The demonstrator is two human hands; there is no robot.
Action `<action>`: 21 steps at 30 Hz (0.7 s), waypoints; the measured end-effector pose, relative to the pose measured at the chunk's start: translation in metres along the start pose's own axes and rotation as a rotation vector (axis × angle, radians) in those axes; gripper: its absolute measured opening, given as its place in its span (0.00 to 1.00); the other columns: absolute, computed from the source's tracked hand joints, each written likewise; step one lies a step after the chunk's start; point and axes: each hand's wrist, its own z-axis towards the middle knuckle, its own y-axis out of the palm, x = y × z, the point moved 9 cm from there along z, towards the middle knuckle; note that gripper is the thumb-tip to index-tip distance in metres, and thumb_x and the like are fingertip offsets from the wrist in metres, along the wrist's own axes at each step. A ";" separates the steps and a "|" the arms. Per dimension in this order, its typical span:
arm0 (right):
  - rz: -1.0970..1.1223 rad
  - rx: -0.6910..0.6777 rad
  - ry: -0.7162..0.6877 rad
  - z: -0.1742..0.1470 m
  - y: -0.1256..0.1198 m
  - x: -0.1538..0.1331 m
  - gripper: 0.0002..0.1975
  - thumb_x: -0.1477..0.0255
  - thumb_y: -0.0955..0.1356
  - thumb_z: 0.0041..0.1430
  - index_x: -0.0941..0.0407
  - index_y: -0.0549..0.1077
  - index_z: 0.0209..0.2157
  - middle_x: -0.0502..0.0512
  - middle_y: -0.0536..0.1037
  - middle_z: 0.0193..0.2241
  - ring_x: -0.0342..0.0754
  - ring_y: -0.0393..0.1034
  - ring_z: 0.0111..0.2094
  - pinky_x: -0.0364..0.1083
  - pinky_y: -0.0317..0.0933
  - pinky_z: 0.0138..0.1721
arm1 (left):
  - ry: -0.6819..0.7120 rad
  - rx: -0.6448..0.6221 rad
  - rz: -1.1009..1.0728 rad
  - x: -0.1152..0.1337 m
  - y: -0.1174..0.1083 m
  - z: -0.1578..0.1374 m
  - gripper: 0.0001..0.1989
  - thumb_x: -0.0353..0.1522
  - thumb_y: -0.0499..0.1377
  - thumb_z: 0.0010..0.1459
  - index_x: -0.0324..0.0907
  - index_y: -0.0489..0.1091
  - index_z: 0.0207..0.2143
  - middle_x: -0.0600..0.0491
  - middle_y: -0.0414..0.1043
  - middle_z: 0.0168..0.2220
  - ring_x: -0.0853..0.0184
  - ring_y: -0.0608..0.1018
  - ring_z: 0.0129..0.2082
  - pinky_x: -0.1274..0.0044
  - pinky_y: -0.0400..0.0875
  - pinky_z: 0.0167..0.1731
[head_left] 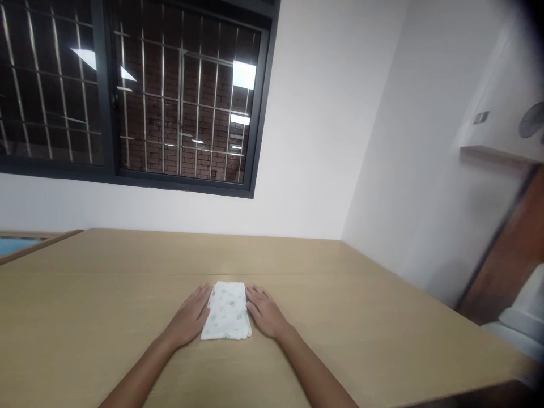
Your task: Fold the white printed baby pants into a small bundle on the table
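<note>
A white cloth [228, 311] with small pale green and grey prints lies on the table, folded into a neat rectangle with several layers showing at its lower right corner. Along its left side rests my left hand [190, 317], palm down, fingers stretched out and the fingertips at the cloth's edge. My right hand [266, 311] lies flat against the opposite edge, its fingers extended too. Neither hand grips the cloth; both are beside it and appear to touch its sides.
The wide wooden table [361, 340] has a seam running across it behind the cloth. Beyond it stands a white wall with a dark-framed, barred window [182, 102]. At far left is a light-blue surface [17, 245]; a white object [525, 311] is at far right.
</note>
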 end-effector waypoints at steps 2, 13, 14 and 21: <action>0.035 0.095 -0.038 -0.005 -0.014 -0.010 0.30 0.55 0.61 0.72 0.50 0.61 0.70 0.59 0.63 0.70 0.57 0.55 0.70 0.60 0.45 0.71 | 0.074 0.047 -0.087 0.017 -0.017 -0.002 0.28 0.43 0.51 0.68 0.47 0.63 0.67 0.46 0.61 0.70 0.54 0.62 0.70 0.61 0.58 0.68; 0.114 -0.011 -0.284 -0.016 -0.004 -0.060 0.13 0.60 0.70 0.63 0.50 0.81 0.45 0.56 0.79 0.47 0.55 0.71 0.53 0.52 0.62 0.57 | 0.221 -0.262 -0.126 0.068 -0.010 -0.019 0.22 0.42 0.69 0.51 0.50 0.77 0.49 0.50 0.73 0.48 0.55 0.75 0.50 0.69 0.69 0.52; 0.118 0.002 -0.280 -0.015 -0.004 -0.060 0.12 0.61 0.69 0.65 0.50 0.81 0.45 0.56 0.80 0.45 0.54 0.71 0.52 0.52 0.62 0.57 | 0.224 -0.261 -0.132 0.068 -0.011 -0.019 0.20 0.40 0.67 0.52 0.49 0.77 0.49 0.50 0.74 0.49 0.56 0.75 0.50 0.70 0.69 0.51; 0.373 0.114 -0.104 0.001 -0.013 -0.039 0.14 0.62 0.65 0.67 0.54 0.80 0.40 0.55 0.82 0.40 0.52 0.74 0.44 0.47 0.66 0.47 | 0.109 -0.205 -0.317 0.065 -0.034 -0.001 0.12 0.38 0.57 0.62 0.46 0.80 0.39 0.53 0.81 0.39 0.60 0.78 0.39 0.75 0.67 0.39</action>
